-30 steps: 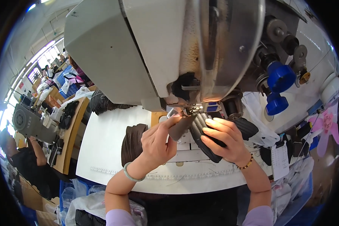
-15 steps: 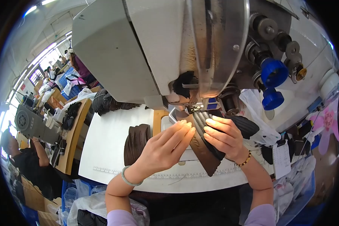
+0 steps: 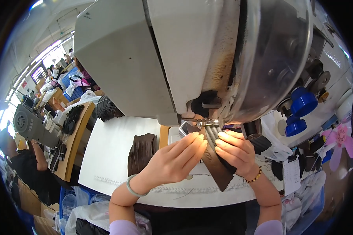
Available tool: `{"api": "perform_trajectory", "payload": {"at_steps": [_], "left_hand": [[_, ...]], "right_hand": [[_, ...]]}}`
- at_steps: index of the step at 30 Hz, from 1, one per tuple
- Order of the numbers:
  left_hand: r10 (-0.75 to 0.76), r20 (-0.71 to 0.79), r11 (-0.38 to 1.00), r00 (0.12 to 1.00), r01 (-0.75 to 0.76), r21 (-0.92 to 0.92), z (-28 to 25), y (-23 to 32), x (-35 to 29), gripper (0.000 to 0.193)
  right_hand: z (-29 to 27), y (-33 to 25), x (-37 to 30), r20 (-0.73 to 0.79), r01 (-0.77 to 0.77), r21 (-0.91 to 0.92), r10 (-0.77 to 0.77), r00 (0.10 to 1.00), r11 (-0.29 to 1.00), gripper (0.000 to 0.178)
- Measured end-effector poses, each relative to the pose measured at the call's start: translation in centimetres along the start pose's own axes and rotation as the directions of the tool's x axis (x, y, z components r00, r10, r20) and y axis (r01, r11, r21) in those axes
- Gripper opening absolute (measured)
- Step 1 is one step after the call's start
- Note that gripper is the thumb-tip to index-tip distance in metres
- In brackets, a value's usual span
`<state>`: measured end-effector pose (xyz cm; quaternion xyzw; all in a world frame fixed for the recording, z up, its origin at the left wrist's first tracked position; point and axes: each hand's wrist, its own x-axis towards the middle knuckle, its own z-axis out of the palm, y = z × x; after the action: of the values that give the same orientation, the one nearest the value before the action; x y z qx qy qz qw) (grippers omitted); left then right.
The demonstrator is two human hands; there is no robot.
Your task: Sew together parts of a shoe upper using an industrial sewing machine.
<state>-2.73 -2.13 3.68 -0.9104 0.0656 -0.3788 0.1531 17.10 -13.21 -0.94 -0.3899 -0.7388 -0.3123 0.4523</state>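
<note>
A brown leather-like piece (image 3: 219, 172) and a black ribbed piece (image 3: 212, 135) lie against each other under the head of a grey sewing machine (image 3: 121, 58). Their far ends reach the lit presser foot area, where the needle is hard to make out. My left hand (image 3: 170, 162) pinches the left edge of the brown piece, fingertips pressed together. On the other side, my right hand (image 3: 239, 152) grips the black ribbed piece between thumb and fingers, close to the foot. The brown piece's pointed lower end hangs toward me between the hands.
A stack of brown pieces (image 3: 141, 152) stands left on the white table (image 3: 106, 156), with a bundle of black pieces (image 3: 107, 108) behind. A printed ruler (image 3: 164, 190) runs along the front edge. Blue thread knobs (image 3: 303, 102) jut out at right. Another person (image 3: 31, 166) works at far left.
The view has shifted, so the machine head looms larger and its knobs sit further right. Both hands keep their hold near the foot, the pieces slightly more upright between them.
</note>
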Motion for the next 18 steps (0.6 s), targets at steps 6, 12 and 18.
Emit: {"api": "perform_trajectory", "payload": {"at_steps": [6,12,18], "left_hand": [[-0.059,-0.019,0.998,0.998,0.059,0.013,1.1,-0.1,-0.2,0.037],[-0.056,-0.090,0.998,0.994,0.057,0.004,0.8,0.5,0.0,0.037],[-0.193,-0.159,0.961,0.968,0.153,-0.230,1.3,0.4,-0.6,0.039]], "right_hand": [[0.3,0.2,0.2,0.028,-0.065,0.004,0.065,0.998,0.998,0.025],[0.3,-0.1,-0.2,0.021,-0.087,0.008,0.087,0.996,0.996,0.024],[0.3,0.0,-0.3,-0.005,-0.007,0.016,0.007,1.000,1.000,0.024]]}}
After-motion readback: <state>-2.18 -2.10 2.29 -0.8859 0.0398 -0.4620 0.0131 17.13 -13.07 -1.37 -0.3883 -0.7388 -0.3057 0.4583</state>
